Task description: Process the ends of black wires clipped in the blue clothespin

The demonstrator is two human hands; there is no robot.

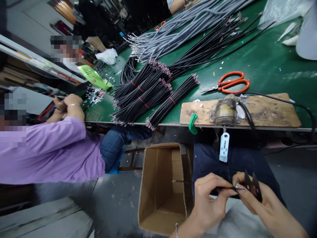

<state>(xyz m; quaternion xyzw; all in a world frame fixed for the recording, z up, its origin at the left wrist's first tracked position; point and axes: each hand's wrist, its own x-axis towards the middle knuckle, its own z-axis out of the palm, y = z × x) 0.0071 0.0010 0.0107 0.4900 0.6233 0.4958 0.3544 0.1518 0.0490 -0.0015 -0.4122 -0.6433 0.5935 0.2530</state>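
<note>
My left hand [210, 198] is closed in a pinch on a thin black wire [183, 182] whose end sticks out to the left over a cardboard box. My right hand [257, 198] is closed on a small black cutter [252, 186] held at the wire's other end, above my lap. Both hands sit below the table edge, close together.
An open cardboard box [163, 188] stands on the floor by my knee. On the green table [267, 62] lie bundles of black wires [146, 96], grey cables [178, 33], orange scissors [230, 83] and a wooden board [267, 112] with a mounted tool. A person in a purple sleeve [49, 148] works at left.
</note>
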